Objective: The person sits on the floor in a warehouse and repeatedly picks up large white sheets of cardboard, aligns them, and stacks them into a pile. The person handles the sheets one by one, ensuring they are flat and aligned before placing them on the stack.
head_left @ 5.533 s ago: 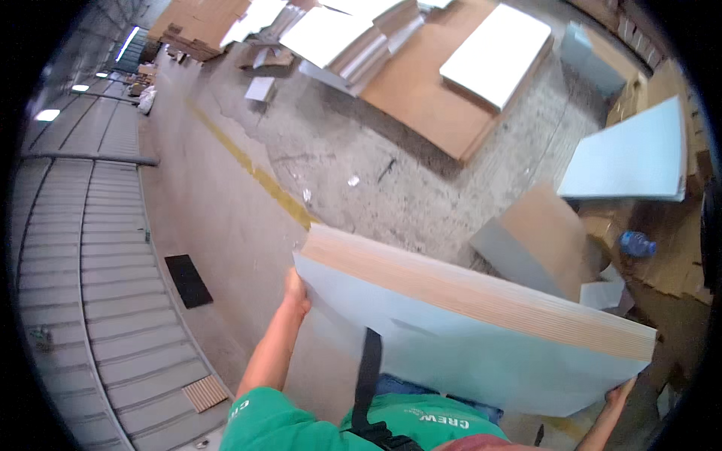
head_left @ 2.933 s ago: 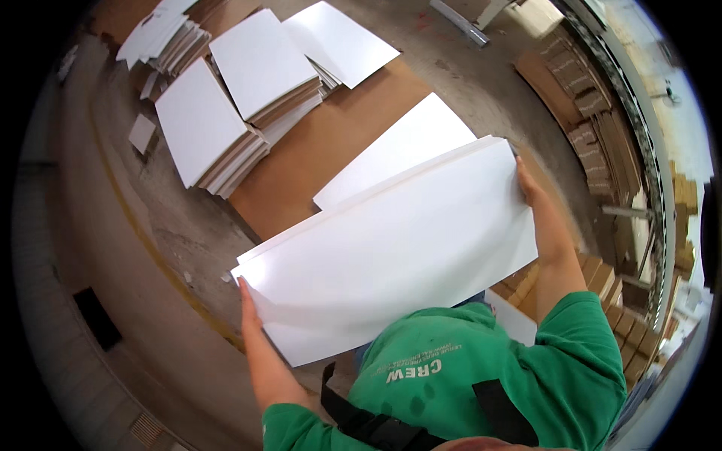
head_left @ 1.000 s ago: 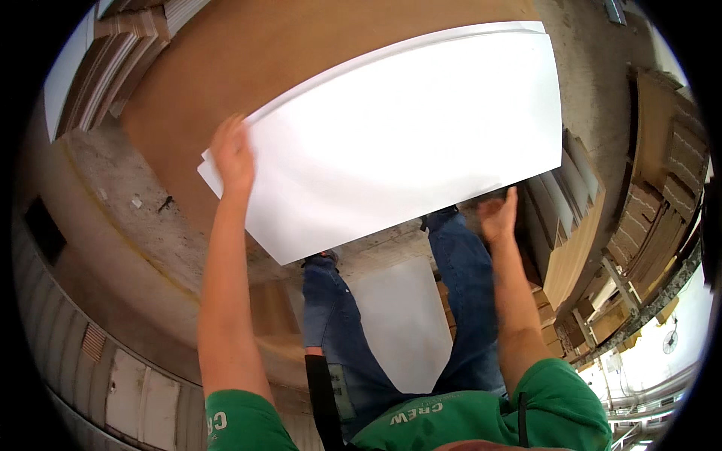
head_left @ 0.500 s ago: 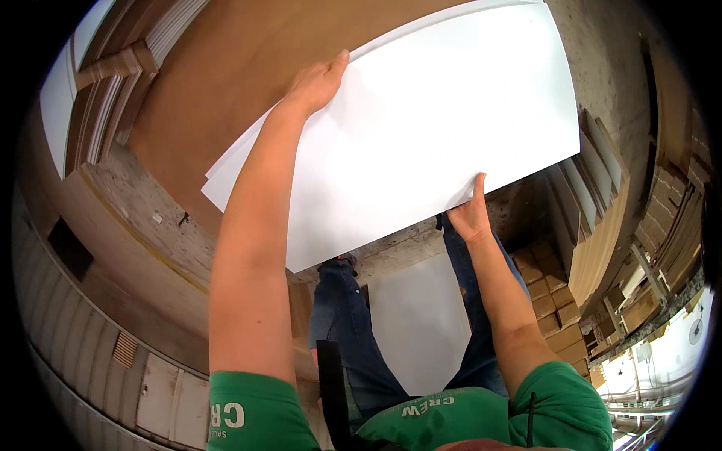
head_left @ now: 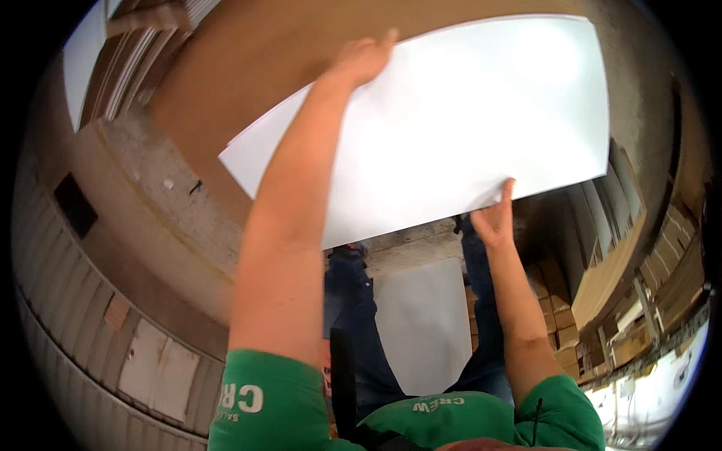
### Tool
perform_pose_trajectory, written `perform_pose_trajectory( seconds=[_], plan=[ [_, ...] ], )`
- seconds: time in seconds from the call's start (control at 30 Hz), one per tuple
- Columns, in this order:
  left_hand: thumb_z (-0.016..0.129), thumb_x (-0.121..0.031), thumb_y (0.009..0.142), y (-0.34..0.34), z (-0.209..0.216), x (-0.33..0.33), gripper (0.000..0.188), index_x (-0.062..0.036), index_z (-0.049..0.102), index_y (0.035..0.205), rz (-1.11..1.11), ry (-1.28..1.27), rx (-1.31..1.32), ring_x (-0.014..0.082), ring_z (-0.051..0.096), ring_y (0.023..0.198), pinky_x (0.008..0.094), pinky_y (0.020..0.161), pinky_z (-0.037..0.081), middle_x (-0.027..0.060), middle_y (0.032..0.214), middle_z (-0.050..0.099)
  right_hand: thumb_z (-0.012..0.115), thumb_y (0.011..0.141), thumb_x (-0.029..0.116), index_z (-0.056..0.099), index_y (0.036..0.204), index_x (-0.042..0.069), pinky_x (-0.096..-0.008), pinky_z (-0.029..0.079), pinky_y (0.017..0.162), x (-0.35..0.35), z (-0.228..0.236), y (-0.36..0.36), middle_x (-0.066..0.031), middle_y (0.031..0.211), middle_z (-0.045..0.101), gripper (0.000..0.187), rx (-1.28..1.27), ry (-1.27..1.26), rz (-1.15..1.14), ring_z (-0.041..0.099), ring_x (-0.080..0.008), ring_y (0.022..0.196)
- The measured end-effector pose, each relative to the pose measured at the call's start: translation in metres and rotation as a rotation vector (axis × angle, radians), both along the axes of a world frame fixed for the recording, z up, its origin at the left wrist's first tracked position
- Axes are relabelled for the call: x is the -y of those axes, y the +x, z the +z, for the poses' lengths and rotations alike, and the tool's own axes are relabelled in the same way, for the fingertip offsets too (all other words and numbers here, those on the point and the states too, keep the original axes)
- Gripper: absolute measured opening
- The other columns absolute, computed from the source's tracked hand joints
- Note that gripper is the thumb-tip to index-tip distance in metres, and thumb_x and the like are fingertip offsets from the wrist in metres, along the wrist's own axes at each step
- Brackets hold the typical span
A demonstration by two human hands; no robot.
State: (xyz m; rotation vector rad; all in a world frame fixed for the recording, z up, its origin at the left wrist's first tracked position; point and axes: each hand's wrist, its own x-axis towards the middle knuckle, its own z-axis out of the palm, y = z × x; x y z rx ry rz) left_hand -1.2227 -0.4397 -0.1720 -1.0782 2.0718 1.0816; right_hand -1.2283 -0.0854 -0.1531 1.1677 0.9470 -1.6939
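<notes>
Both hands hold a large white sheet (head_left: pixel 466 113), apparently a thin stack, since a second edge shows along its far left side. My left hand (head_left: pixel 362 62) grips the far long edge, thumb stretched along it and the other fingers hidden from view. At the near edge, right of the middle, my right hand (head_left: pixel 494 218) has its thumb on top and its fingers underneath. The sheet is held out in front of my legs, tilted so that its right end lies farther off. Under its far side lies a wide brown board (head_left: pixel 226 90).
Stacked boards (head_left: pixel 124 75) stand at the far left. More boards lean on edge (head_left: pixel 609 214) at the right, beside brown cartons (head_left: pixel 556 301). Another white sheet (head_left: pixel 421 323) lies between my legs. A corrugated metal wall (head_left: pixel 83 316) runs along the left.
The white sheet has shifted right in view, with both hands still on it. Its layers line up more closely at the far edge. The surroundings have shifted too.
</notes>
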Motion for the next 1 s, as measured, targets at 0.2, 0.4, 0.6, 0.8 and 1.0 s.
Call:
perform_pose_trajectory(
  seconds=[0.2, 0.4, 0.6, 0.8, 1.0],
  plan=[
    [0.020, -0.050, 0.091, -0.002, 0.014, 0.002, 0.062, -0.0062, 0.045, 0.127, 0.078, 0.084, 0.015, 0.0304, 0.036, 0.124, 0.0438, 0.104, 0.024, 0.0142, 0.131, 0.044, 0.053, 0.082, 0.051, 0.035, 0.132, 0.010, -0.0371, 0.026, 0.106, 0.014, 0.007, 0.002, -0.0024, 0.132, 0.040, 0.067, -0.038, 0.117, -0.010, 0.036, -0.0221, 0.122],
    [0.028, -0.041, 0.093, 0.040, 0.004, -0.006, 0.047, -0.0104, 0.052, 0.119, -0.090, -0.465, -0.352, 0.0249, 0.044, 0.115, 0.0491, 0.099, 0.026, 0.0103, 0.120, 0.053, 0.053, 0.081, 0.056, 0.031, 0.134, 0.008, -0.0394, 0.025, 0.105, 0.007, 0.011, 0.004, -0.0096, 0.134, 0.034, 0.075, -0.012, 0.217, 0.183, 0.030, -0.0271, 0.125],
    [0.046, -0.013, 0.088, 0.206, 0.067, -0.049, 0.019, -0.0037, 0.062, 0.088, 0.276, -0.459, -0.282, 0.0260, 0.056, 0.078, 0.0424, 0.075, 0.038, 0.0118, 0.085, 0.061, 0.058, 0.081, 0.050, 0.022, 0.135, -0.004, -0.0415, 0.031, 0.100, -0.055, 0.044, 0.003, -0.0204, 0.138, 0.027, 0.084, -0.099, 0.354, 0.631, 0.037, -0.0319, 0.121],
    [0.047, -0.032, 0.089, 0.339, 0.285, -0.207, 0.036, 0.0011, 0.060, 0.083, 0.150, 0.314, 0.096, 0.0278, 0.059, 0.069, 0.0389, 0.064, 0.044, 0.0189, 0.073, 0.059, 0.052, 0.086, 0.043, 0.047, 0.121, 0.000, -0.0319, 0.043, 0.083, -0.092, 0.154, -0.025, -0.0129, 0.112, 0.054, 0.055, -0.239, 0.421, 0.935, 0.054, -0.0222, 0.096],
    [0.042, -0.045, 0.089, 0.405, 0.452, -0.248, 0.049, 0.0014, 0.059, 0.093, 0.226, 0.407, 0.311, 0.0207, 0.058, 0.069, 0.0361, 0.062, 0.044, 0.0106, 0.075, 0.061, 0.041, 0.086, 0.049, 0.059, 0.106, 0.002, -0.0383, 0.043, 0.083, -0.179, 0.232, -0.045, -0.0171, 0.096, 0.062, 0.054, -0.479, 0.560, 1.134, 0.058, -0.0332, 0.091]
  ],
)
